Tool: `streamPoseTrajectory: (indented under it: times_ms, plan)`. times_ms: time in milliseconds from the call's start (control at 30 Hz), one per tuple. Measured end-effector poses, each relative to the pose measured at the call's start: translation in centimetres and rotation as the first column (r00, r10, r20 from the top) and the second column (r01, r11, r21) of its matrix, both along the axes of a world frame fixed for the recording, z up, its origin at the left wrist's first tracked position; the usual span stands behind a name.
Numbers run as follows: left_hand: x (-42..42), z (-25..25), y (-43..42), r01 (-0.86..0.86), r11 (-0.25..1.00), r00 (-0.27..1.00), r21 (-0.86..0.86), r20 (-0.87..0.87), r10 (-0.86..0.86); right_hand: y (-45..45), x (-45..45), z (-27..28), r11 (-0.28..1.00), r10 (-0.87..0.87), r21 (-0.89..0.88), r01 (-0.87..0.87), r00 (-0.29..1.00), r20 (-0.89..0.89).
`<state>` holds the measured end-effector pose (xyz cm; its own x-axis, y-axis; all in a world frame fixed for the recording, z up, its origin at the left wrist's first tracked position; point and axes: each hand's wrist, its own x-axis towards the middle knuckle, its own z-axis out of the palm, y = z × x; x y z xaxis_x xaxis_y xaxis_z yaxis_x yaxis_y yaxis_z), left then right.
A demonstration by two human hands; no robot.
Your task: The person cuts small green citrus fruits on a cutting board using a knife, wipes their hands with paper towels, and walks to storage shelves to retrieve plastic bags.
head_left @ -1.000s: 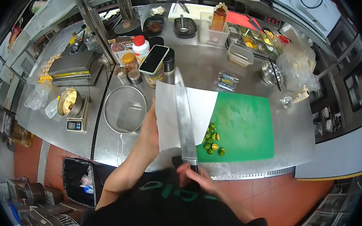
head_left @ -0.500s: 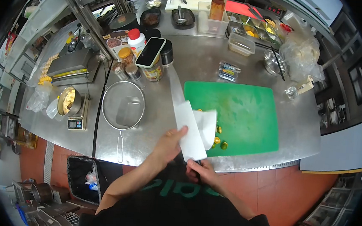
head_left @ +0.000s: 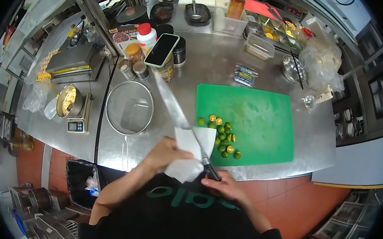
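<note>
My right hand (head_left: 225, 186) is closed around the black handle of a long kitchen knife (head_left: 171, 104), whose blade points away and to the left. In my left hand (head_left: 165, 154) is a white paper towel (head_left: 188, 169), pinched between thumb and fingers. The towel lies against the blade near its handle end, partly behind it. Small green citrus fruits (head_left: 222, 136), some cut to show orange flesh, are grouped on the left side of a green cutting board (head_left: 266, 124), just beyond my right hand.
Left of the board, a round mesh strainer (head_left: 130, 107) rests on the steel counter. Behind it stand jars and a phone (head_left: 162, 50). A scale (head_left: 76, 125) bears a metal bowl (head_left: 68, 102). Battery packs (head_left: 245, 75), a clear container (head_left: 259, 47) and a metal bowl (head_left: 293, 69) lie beyond the board.
The knife blade has swung left and come out from behind the towel. The towel has shifted toward me and folded differently, uncovering more of the citrus.
</note>
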<state>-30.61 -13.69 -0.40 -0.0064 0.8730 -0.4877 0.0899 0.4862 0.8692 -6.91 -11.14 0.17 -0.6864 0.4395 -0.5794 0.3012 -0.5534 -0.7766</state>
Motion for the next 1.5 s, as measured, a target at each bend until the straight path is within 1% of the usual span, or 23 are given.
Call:
streamPoseTrajectory:
  times_ms: [100,233,300,367,433,467,500,567,600,633,700,767,833,867,900,1000,1067,1100,1167,1200,1267,1400,1500]
  plan:
    - [-6.6,-2.2,0.2,-0.575,0.818,0.776,-0.026,0.3,0.554,1.6,2.4,2.0,0.993,-0.113,-0.025,0.112,0.992,-0.051]
    - [-3.8,-2.1,1.6,-0.541,0.841,0.686,0.027,0.592,0.423,3.3,3.0,2.4,0.976,-0.192,-0.135,0.174,0.972,-0.138]
    - [-0.4,-1.3,3.2,-0.533,0.846,0.58,-0.031,0.715,0.392,3.3,2.2,0.8,0.904,-0.148,-0.426,0.031,0.958,-0.244]
    - [1.8,-0.9,4.4,-0.426,0.885,0.353,-0.191,0.865,0.356,2.9,1.8,0.5,0.949,-0.081,-0.315,0.012,0.975,-0.205]
    - [-3.5,-4.3,4.2,-0.612,0.787,0.085,-0.083,0.982,0.17,3.1,3.1,0.1,0.971,-0.07,-0.235,0.045,0.993,-0.098]
    - [-3.7,3.7,3.7,-0.812,0.568,0.247,-0.134,0.804,0.541,3.7,4.2,1.0,0.982,-0.056,-0.183,0.049,0.998,-0.033]
    - [-6.7,4.0,0.9,-0.807,0.558,0.498,0.193,0.73,0.468,4.0,5.5,0.9,0.978,-0.168,-0.11,0.175,0.983,0.071]
    - [-13.2,5.0,-1.8,-0.902,0.343,0.428,0.262,0.652,0.626,5.8,7.8,-0.1,0.932,-0.309,0.286,0.224,0.903,0.3]
    - [-15.2,4.6,-3.9,-0.934,0.239,0.355,0.266,0.601,0.716,7.8,8.9,-1.3,0.86,-0.333,0.502,0.093,0.847,0.413]
    - [-16.7,4.3,-6.6,-0.953,0.113,0.255,0.281,0.544,0.8,10.0,11.4,-6.2,0.351,-0.475,0.927,-0.133,0.828,0.299]
    - [-19.1,1.4,-12.0,-0.929,-0.2,-0.051,0.313,0.425,0.904,12.8,13.4,-8.8,0.119,-0.573,0.9,-0.419,0.712,0.407]
    - [-23.5,-3.7,-20.5,-0.816,-0.407,-0.346,0.41,0.216,0.913,14.7,15.3,-11.7,0.058,-0.593,0.84,-0.539,0.659,0.463]
    - [-25.6,-7.3,-28.1,-0.67,-0.68,-0.667,0.298,0.16,0.727,15.0,14.5,-12.1,0.328,-0.592,0.705,-0.628,0.445,0.672]
    - [-27.0,-10.7,-33.2,-0.687,-0.676,-0.723,0.269,-0.159,0.672,15.3,14.0,-12.4,0.318,-0.581,0.707,-0.632,0.459,0.672]
    - [-26.3,-11.1,-34.9,-0.629,-0.77,-0.773,0.105,0.017,0.634,15.4,14.0,-12.6,0.303,-0.588,0.75,-0.588,0.504,0.632]
    - [-29.4,-22.2,-47.3,-0.652,-0.758,-0.741,-0.004,0.216,0.636,16.5,14.0,-13.4,0.162,-0.636,0.78,-0.604,0.541,0.551]
    - [-31.2,-23.2,-50.6,-0.763,-0.633,-0.631,-0.134,0.366,0.684,15.7,13.2,-11.3,0.092,-0.672,0.773,-0.628,0.533,0.514]
    - [-28.9,-16.9,-47.9,-0.85,-0.517,-0.526,-0.101,0.116,0.843,15.3,11.2,-9.3,0.134,-0.674,0.791,-0.596,0.531,0.514]
    - [-31.4,-19.7,-51.5,-0.939,-0.337,-0.29,0.072,0.367,0.884,15.0,9.3,-7.0,-0.094,-0.637,0.823,-0.561,0.669,0.383]
    - [-30.1,-17.1,-49.0,-0.822,-0.547,-0.548,0.16,0.044,0.836,14.4,9.2,-7.0,-0.107,-0.677,0.825,-0.555,0.648,0.349]
    - [-31.0,-16.2,-47.6,-0.806,-0.566,-0.564,0.173,-0.516,0.645,15.1,6.8,-6.8,-0.25,-0.643,0.834,-0.492,0.728,0.237]
    - [-36.3,-20.3,-43.2,-0.81,-0.476,-0.553,0.343,-0.719,0.422,13.2,-4.2,2.5,-0.298,-0.498,0.931,-0.211,0.866,0.036]
    - [-36.9,-16.3,-34.5,-0.791,-0.255,-0.559,0.555,-0.487,0.671,13.5,-9.7,10.8,-0.328,-0.445,0.94,-0.097,0.894,-0.063]
